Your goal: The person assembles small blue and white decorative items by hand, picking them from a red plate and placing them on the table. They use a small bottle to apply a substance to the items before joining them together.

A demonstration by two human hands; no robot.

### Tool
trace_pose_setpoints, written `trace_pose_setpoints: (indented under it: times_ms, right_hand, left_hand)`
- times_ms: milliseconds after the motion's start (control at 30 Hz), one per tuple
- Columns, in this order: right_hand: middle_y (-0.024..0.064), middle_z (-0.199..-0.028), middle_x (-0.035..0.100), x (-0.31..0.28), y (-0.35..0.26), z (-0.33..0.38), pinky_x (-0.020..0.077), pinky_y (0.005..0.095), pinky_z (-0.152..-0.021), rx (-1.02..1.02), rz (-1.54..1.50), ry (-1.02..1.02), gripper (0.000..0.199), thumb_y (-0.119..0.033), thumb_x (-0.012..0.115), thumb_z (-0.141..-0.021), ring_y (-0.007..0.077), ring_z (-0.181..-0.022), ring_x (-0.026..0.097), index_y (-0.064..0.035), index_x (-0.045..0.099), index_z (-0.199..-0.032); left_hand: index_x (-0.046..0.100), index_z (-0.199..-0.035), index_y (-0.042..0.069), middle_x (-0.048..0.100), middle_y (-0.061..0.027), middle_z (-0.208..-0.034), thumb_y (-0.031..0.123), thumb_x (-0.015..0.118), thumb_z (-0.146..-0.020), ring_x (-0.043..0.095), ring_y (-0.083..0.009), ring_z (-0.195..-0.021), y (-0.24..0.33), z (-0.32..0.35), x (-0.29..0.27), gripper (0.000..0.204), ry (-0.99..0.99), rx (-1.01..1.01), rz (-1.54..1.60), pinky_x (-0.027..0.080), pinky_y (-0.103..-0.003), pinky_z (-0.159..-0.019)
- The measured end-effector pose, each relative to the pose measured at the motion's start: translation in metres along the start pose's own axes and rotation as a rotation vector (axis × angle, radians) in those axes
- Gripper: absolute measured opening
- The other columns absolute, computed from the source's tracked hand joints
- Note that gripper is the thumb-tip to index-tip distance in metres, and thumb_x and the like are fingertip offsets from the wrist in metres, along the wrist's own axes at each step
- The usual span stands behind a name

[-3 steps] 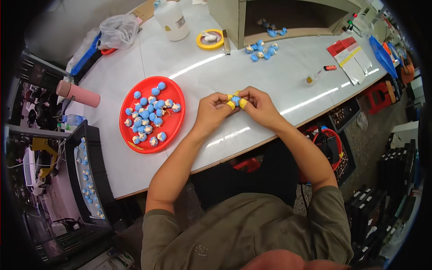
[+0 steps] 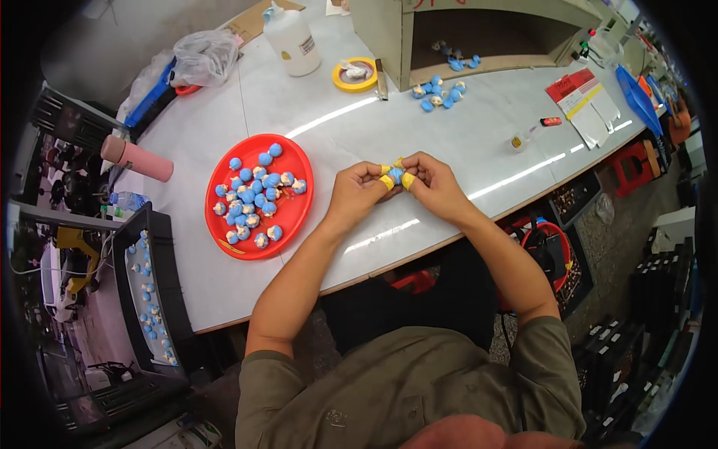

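Both my hands meet over the table, right of the red plate. Yellow coverings wrap the tips of my thumbs and index fingers. Between them is a small blue piece (image 2: pixel 396 176), mostly covered by the fingertips. My left hand (image 2: pixel 359 188) pinches it from the left, and my right hand (image 2: pixel 436 185) pinches it from the right. On the red round plate (image 2: pixel 301 217) lie several small blue-and-cream balls (image 2: pixel 260 198). Farther off, in front of the grey cabinet, sits a loose group of blue pieces (image 2: pixel 437 97).
A yellow tape roll (image 2: pixel 336 81), a white bottle (image 2: pixel 295 45) and a pink flask (image 2: pixel 146 161) stand on the table. Left of the table edge is a black tray (image 2: pixel 166 254) with more balls. The grey cabinet (image 2: pixel 374 37), a small glass bottle (image 2: pixel 517 141) and red-and-white papers (image 2: pixel 587 105) lie beyond.
The whole view has shifted slightly, with the table things lower and to the right. My hands keep their pinch on the blue piece.
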State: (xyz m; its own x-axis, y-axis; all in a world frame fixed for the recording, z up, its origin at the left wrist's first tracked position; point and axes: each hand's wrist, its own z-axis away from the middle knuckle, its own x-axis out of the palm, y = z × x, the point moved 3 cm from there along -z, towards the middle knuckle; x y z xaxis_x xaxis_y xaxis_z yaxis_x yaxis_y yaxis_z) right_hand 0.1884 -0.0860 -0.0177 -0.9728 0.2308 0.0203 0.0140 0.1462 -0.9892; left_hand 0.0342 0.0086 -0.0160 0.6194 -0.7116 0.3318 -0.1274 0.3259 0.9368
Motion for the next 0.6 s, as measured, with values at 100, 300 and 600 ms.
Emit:
trace_pose_setpoints:
  times_ms: [100,300,600]
  right_hand:
    - [0.0038,-0.095,0.064,0.0013,-0.0092,0.0019,0.0493,0.0214,-0.076,0.043,0.009,-0.005,0.025,0.003,0.058,-0.092,0.0058,-0.084,0.061,0.0052,0.059,-0.117]
    - [0.0049,-0.095,0.065,0.0001,-0.0122,0.0014,0.05,0.0225,-0.077,0.08,-0.016,-0.038,0.023,0.002,0.058,-0.092,0.0065,-0.086,0.062,0.0051,0.058,-0.115]
    - [0.0044,-0.092,0.064,0.0011,-0.0079,0.0001,0.0487,0.0225,-0.073,0.043,0.024,-0.041,0.015,0.003,0.056,-0.092,0.006,-0.081,0.06,0.004,0.058,-0.107]
  left_hand:
    - [0.064,-0.111,-0.007,0.069,-0.0165,-0.11,-0.001,0.064,-0.095,0.072,-0.0247,-0.099,0.0039,0.0016,-0.0005,0.017,0.005,-0.025,0.018,0.062,-0.034,-0.088]
    - [0.064,-0.11,-0.007,0.07,-0.0172,-0.111,0.0,0.066,-0.095,0.072,-0.0241,-0.1,0.0051,0.0009,-0.0019,0.017,-0.015,-0.037,0.026,0.062,-0.034,-0.089]
    - [0.064,-0.105,-0.01,0.071,-0.018,-0.106,-0.004,0.066,-0.094,0.072,-0.0216,-0.098,0.005,0.0001,-0.0004,0.013,-0.012,-0.011,-0.002,0.061,-0.03,-0.087]
